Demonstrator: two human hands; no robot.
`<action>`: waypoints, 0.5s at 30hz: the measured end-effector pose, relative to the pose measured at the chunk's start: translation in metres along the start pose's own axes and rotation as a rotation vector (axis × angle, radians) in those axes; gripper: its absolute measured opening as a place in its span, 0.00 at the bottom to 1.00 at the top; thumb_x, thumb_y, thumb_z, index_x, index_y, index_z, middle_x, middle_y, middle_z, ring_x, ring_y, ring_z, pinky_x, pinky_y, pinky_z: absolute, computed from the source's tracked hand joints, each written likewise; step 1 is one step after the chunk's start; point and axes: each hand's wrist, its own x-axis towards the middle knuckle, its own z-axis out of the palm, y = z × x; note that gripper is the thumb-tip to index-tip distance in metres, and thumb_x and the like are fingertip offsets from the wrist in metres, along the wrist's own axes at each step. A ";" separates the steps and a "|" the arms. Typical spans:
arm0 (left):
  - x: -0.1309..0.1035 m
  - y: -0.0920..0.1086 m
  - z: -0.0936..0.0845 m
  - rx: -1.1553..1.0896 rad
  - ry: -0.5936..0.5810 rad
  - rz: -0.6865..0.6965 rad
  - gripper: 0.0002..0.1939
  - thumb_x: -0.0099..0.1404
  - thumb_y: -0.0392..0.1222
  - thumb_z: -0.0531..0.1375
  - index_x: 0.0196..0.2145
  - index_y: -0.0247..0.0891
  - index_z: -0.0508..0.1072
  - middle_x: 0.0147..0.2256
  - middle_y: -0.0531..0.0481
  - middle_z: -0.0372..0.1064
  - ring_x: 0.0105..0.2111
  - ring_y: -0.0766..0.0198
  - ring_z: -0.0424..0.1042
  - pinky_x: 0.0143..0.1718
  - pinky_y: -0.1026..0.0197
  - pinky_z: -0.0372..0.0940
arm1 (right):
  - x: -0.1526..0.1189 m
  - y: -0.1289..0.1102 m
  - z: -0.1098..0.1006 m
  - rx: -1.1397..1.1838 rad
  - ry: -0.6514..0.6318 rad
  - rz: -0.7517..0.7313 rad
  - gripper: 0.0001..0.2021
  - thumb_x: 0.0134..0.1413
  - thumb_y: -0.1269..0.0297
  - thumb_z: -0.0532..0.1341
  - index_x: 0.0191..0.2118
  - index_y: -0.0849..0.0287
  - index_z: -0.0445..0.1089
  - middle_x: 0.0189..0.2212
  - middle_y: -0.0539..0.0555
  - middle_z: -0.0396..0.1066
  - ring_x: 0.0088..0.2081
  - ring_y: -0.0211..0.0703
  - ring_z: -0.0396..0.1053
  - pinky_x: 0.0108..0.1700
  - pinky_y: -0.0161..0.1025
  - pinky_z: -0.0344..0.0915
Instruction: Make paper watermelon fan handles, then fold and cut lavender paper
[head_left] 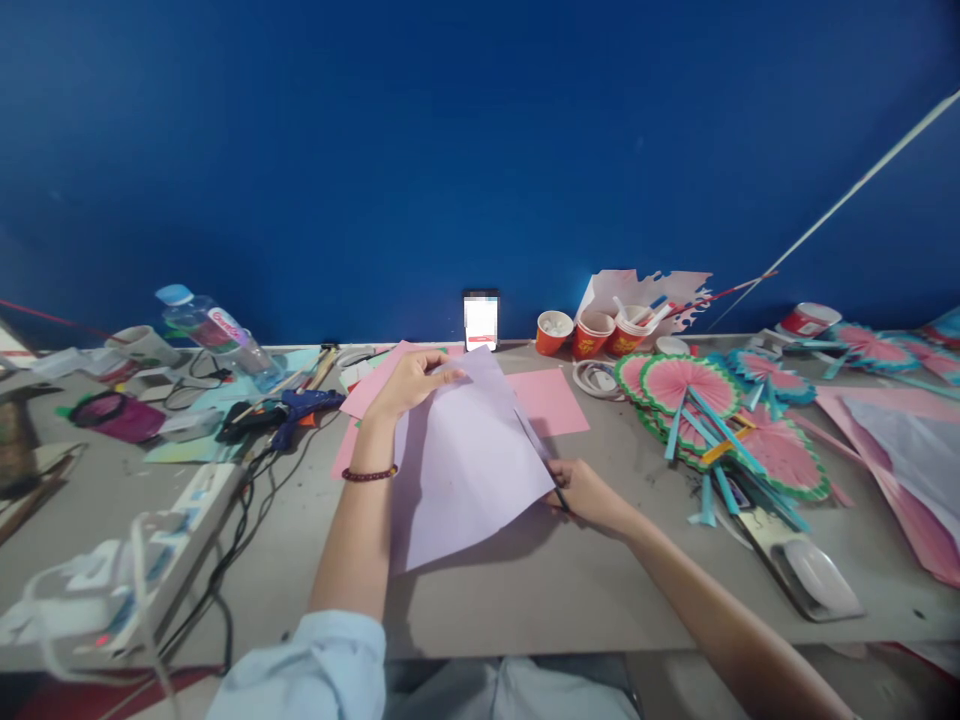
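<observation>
A lilac paper sheet (469,455) is held tilted above the grey table, in the middle of the head view. My left hand (420,380), with a beaded bracelet at the wrist, pinches its upper left edge between thumb and fingers. Black-handled scissors (559,488) are in my right hand (585,492) at the sheet's right corner. Their blades lie along the right edge of the paper. Pink sheets (551,400) rest on the table behind and beneath the lilac one.
A lit phone (481,320) stands against the blue wall. Red cups (553,332) and pink paper fans (690,385) are at the right, with a mouse (821,577) nearer. Leftward are a bottle (217,328), a glue gun (304,410), black cables and a power strip (180,550).
</observation>
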 end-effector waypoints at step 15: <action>-0.001 0.002 -0.001 0.010 0.009 -0.009 0.19 0.52 0.55 0.64 0.30 0.34 0.77 0.28 0.49 0.70 0.26 0.68 0.61 0.25 0.65 0.52 | 0.000 -0.002 0.001 -0.012 0.013 -0.010 0.05 0.39 0.64 0.57 0.26 0.59 0.63 0.14 0.44 0.64 0.11 0.27 0.54 0.11 0.25 0.45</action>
